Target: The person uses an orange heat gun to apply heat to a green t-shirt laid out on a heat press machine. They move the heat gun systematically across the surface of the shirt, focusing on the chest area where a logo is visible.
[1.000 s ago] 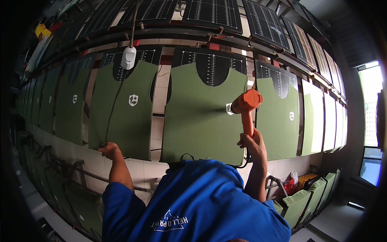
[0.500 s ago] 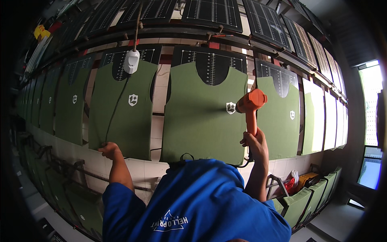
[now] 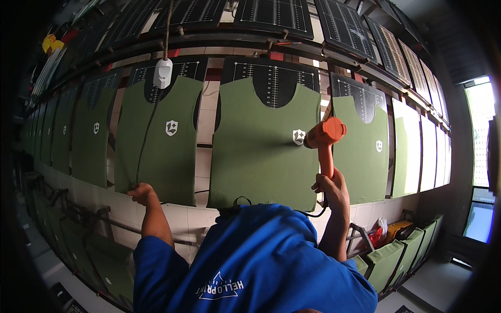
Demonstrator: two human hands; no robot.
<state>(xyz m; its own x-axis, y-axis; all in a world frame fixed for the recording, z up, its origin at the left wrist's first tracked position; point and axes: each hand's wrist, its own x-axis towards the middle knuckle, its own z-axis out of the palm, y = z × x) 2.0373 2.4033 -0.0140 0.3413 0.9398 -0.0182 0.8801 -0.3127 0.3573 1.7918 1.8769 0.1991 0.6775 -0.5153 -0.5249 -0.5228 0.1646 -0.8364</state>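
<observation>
My right hand (image 3: 334,188) grips the handle of an orange heat gun (image 3: 324,132). Its dark nozzle points left at the white shield print (image 3: 298,136) on a green garment panel (image 3: 261,161), a small distance off. That panel lies spread on a black board (image 3: 273,88) with white ruler marks. My left hand (image 3: 143,193) is closed round a thin dark cable (image 3: 142,151), low on the neighbouring green panel (image 3: 162,172). The cable runs up to a white hanging socket (image 3: 163,74). A black cord leaves the heat gun's handle near my body.
More green panels (image 3: 91,138) line the rack on both sides, each with a shield print. Behind runs a metal rail (image 3: 229,40) with another row of marked boards (image 3: 274,18). Other panels (image 3: 389,261) and a yellow object (image 3: 397,231) stand behind me on the right.
The hanging white socket has swung slightly left and up. The heat gun has shifted only a little, its nozzle slightly closer to the print. My left hand stays in place.
</observation>
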